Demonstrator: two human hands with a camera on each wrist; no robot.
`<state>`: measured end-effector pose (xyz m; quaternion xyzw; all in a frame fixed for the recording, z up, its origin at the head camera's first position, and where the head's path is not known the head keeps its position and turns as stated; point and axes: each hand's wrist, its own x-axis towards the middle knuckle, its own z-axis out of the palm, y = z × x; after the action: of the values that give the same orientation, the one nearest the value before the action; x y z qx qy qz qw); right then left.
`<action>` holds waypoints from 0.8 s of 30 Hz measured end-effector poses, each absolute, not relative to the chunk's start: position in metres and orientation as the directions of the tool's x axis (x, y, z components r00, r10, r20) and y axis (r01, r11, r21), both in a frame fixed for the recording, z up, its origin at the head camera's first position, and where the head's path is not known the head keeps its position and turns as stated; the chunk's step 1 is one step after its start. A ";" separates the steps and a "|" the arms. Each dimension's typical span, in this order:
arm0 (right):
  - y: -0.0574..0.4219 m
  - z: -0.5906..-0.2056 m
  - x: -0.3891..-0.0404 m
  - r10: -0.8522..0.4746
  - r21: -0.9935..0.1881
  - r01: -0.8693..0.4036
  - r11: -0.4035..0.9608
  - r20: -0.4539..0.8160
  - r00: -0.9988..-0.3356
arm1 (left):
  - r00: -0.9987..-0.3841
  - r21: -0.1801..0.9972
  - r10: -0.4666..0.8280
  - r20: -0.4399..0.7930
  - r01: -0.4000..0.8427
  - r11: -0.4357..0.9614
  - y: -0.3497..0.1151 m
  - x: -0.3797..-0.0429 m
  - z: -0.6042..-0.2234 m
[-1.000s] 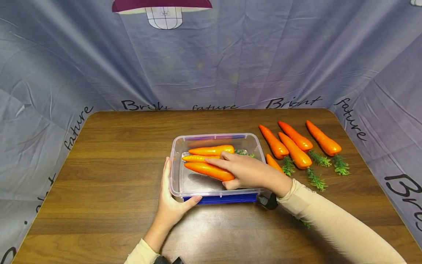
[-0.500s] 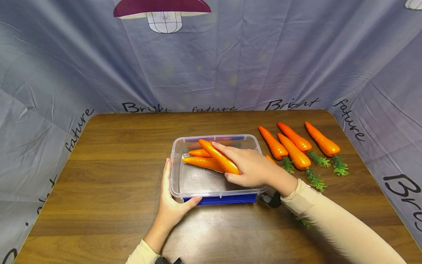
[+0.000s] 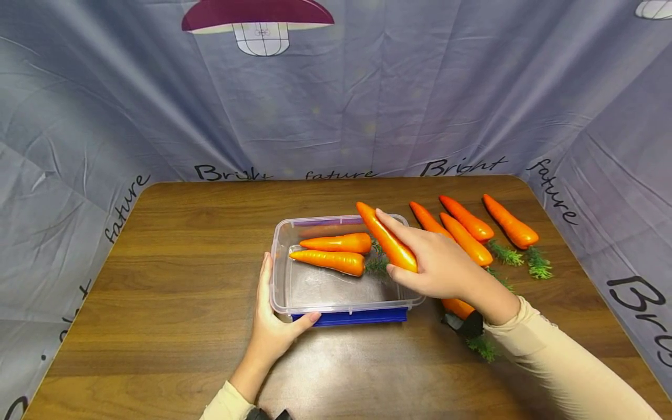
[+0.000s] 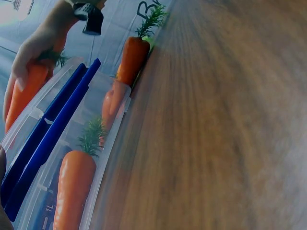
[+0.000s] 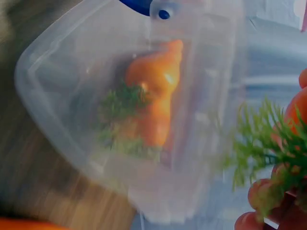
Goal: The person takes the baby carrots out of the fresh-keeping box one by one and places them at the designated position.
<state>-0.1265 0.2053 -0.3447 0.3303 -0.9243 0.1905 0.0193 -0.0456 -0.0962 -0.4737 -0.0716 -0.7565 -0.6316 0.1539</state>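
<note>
My right hand (image 3: 438,262) grips an orange carrot (image 3: 387,239) by its thick end, tip pointing up and away, over the right part of a clear plastic box (image 3: 315,294). In the right wrist view, green fronds (image 5: 268,148) of that carrot stick out by the fingertips. Two more carrots, one farther back (image 3: 336,242) and one nearer (image 3: 328,262), lie side by side in the box with green tops to the right. My left hand (image 3: 273,326) rests against the box's front left corner, fingers straight along the left wall, thumb on the blue front latch (image 3: 362,317).
Several carrots lie on the wooden table (image 3: 199,262) to the right of the box, among them a far right one (image 3: 510,223). Another carrot (image 3: 458,307) is partly hidden under my right wrist. A printed grey curtain (image 3: 336,105) encloses the table's back and sides.
My right hand has lifted the carrot from beside the other two in the box, moving it up and to the right and tilting its tip upward. The left hand and box stay put.
</note>
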 end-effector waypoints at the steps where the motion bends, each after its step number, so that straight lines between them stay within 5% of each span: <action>1: 0.210 -0.344 -0.124 -0.589 -0.335 -0.607 0.721 0.164 -0.791 | -0.942 0.933 -0.086 0.324 0.303 0.192 -0.096 -0.046 -0.474; 12: 0.273 -0.346 -0.092 -0.427 -0.316 -0.434 0.844 0.095 -0.899 | -0.938 0.931 -0.081 0.337 0.320 0.177 -0.097 -0.046 -0.474; 24: 0.349 -0.379 -0.061 -0.341 -0.317 -0.293 0.902 -0.106 -0.934 | -0.937 0.929 -0.088 0.339 0.318 0.187 -0.096 -0.047 -0.475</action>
<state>-0.0606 0.3490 -0.3789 0.1630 -0.9720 0.1496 -0.0797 -0.0468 -0.0955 -0.4753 -0.0763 -0.7535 -0.6329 0.1607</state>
